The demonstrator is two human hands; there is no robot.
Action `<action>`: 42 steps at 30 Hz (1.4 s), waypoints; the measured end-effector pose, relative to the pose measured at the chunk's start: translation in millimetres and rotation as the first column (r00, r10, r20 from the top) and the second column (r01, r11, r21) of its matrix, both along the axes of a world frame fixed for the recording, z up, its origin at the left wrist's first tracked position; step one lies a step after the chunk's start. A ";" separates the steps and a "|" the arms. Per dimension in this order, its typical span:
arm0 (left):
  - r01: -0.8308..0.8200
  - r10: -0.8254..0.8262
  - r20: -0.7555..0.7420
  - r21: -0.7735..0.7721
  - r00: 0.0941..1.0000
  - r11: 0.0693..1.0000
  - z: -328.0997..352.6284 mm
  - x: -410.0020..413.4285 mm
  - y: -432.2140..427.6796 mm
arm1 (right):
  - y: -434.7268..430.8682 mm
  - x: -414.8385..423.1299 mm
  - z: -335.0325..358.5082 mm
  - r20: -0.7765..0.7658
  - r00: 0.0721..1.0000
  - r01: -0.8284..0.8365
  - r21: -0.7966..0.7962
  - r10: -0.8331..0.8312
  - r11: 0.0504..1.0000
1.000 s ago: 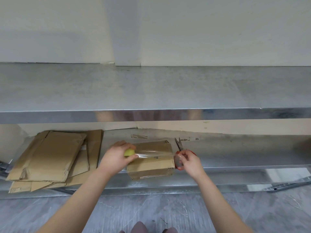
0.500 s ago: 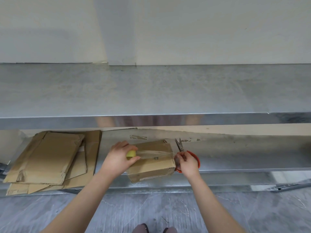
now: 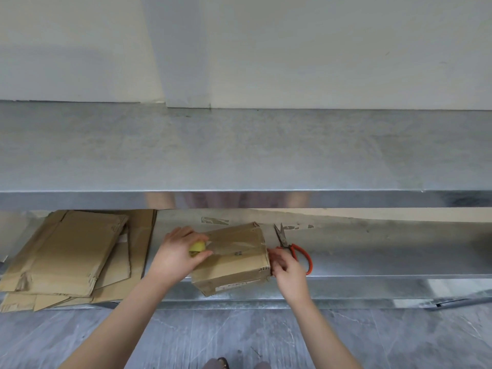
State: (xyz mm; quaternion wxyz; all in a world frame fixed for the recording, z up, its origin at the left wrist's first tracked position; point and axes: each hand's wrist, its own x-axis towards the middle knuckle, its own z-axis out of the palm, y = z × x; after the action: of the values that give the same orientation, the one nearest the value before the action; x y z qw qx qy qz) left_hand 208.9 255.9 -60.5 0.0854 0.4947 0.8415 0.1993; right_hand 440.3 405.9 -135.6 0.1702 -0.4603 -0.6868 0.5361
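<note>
A small brown cardboard box point(image 3: 234, 265) sits on the lower metal shelf point(image 3: 372, 262), its near corner over the shelf's front edge. My left hand point(image 3: 177, 255) grips a yellow-cored roll of clear tape point(image 3: 197, 248) at the box's left side. A strip of clear tape point(image 3: 234, 246) runs from the roll across the box top to its right edge. My right hand point(image 3: 285, 267) presses the tape end down against the box's right side with bent fingers. Red-handled scissors point(image 3: 292, 249) lie on the shelf just behind my right hand.
A stack of flattened cardboard boxes point(image 3: 69, 251) lies at the left of the lower shelf. A broad bare upper metal shelf point(image 3: 239, 150) overhangs the work area. Grey tiled floor point(image 3: 239, 339) lies below, and a metal bar point(image 3: 458, 302) rests at the lower right.
My right hand has dropped from the top right edge of the box to its right side, carrying the tape end down. The scissors' handles have come into view. The left hand stays with the roll.
</note>
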 end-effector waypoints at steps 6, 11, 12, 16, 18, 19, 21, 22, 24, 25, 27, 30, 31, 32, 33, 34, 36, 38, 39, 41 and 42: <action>0.005 -0.004 0.040 -0.025 0.999 1.000 1.8 -0.1 0.1 | -10.2 2.5 11.0 -0.028 0.985 -0.168 0.028 0.169 0.985; 0.041 -0.040 0.028 -0.057 0.999 0.998 5.2 3.2 2.4 | -7.7 -3.8 14.7 0.176 0.954 -0.277 0.192 0.244 0.942; 0.056 -0.054 0.027 -0.070 0.998 0.996 6.4 5.2 3.4 | -6.2 -4.1 14.7 0.201 0.944 -0.300 0.187 0.263 0.935; -0.008 0.015 0.120 -0.059 0.993 0.998 10.9 6.0 -3.0 | -3.7 -2.3 11.0 0.229 0.928 -0.329 0.140 0.293 0.934; -0.096 0.098 0.247 -0.022 0.964 0.995 12.5 -2.0 -15.0 | -1.8 -3.2 8.8 0.239 0.927 -0.326 0.129 0.290 0.936; -0.116 0.115 0.298 -0.014 0.948 0.993 13.0 -5.7 -21.4 | -0.8 -4.0 8.0 0.243 0.925 -0.324 0.113 0.290 0.939; -0.112 0.108 0.347 -0.007 0.932 0.994 14.2 -9.5 -30.7 | -0.1 -5.9 7.0 0.249 0.921 -0.327 0.081 0.299 0.942; -0.111 0.103 0.353 0.000 0.930 0.994 14.9 -9.8 -32.7 | 0.0 -6.9 6.9 0.253 0.919 -0.328 0.069 0.302 0.942; -0.122 0.109 0.329 0.018 0.938 0.992 17.3 -10.7 -32.6 | 0.7 -8.9 8.0 0.259 0.918 -0.325 0.051 0.301 0.944; -0.127 0.117 0.299 0.016 0.947 0.992 18.5 -12.2 -32.6 | 1.6 -10.1 8.7 0.262 0.915 -0.328 0.046 0.306 0.944; -0.106 0.111 0.253 -0.034 0.961 0.994 19.0 -15.4 -34.9 | 3.4 -12.4 9.6 0.267 0.909 -0.340 0.036 0.319 0.940; -0.120 0.136 0.273 -0.077 0.952 0.990 14.2 -20.9 -46.3 | 1.9 -14.4 10.5 0.265 0.906 -0.345 0.018 0.328 0.938; -0.140 0.157 0.318 -0.076 0.935 0.987 11.9 -22.4 -50.8 | 0.9 -15.0 11.5 0.256 0.911 -0.337 0.007 0.324 0.941; -0.154 0.171 0.365 -0.076 0.915 0.985 9.0 -24.1 -55.3 | 0.3 -15.6 12.3 0.249 0.914 -0.331 0.000 0.320 0.944; -0.161 0.179 0.397 -0.078 0.900 0.984 5.8 -25.5 -59.0 | 0.0 -16.0 12.7 0.247 0.915 -0.329 -0.002 0.319 0.944; -0.165 0.185 0.406 -0.085 0.895 0.983 2.1 -26.7 -62.4 | 0.0 -16.2 12.6 0.252 0.913 -0.331 0.004 0.320 0.943; -0.149 0.173 0.306 -0.099 0.936 0.984 -7.7 -29.1 -67.5 | -0.8 -15.8 12.7 0.248 0.917 -0.320 -0.005 0.311 0.947; -0.137 0.152 0.156 -0.105 0.976 0.985 -15.8 -31.2 -68.6 | -3.3 -15.3 12.9 0.210 0.934 -0.284 -0.051 0.289 0.957; -0.144 0.156 0.124 -0.100 0.980 0.985 -18.2 -33.3 -68.2 | -4.5 -15.5 13.3 0.194 0.941 -0.270 -0.069 0.278 0.960; -0.153 0.162 0.102 -0.097 0.982 0.984 -21.6 -37.6 -66.8 | -5.4 -15.7 13.6 0.184 0.947 -0.250 -0.085 0.262 0.964; -0.148 0.159 0.094 -0.111 0.983 0.983 -24.3 -39.3 -66.3 | -5.6 -15.7 13.8 0.185 0.948 -0.248 -0.088 0.260 0.965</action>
State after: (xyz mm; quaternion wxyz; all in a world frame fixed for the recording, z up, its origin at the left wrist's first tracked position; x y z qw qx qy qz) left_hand 169.6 189.6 -84.8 0.1382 0.4125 0.8809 0.1867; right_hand 424.6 400.3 -121.8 0.0170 -0.4235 -0.7363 0.5275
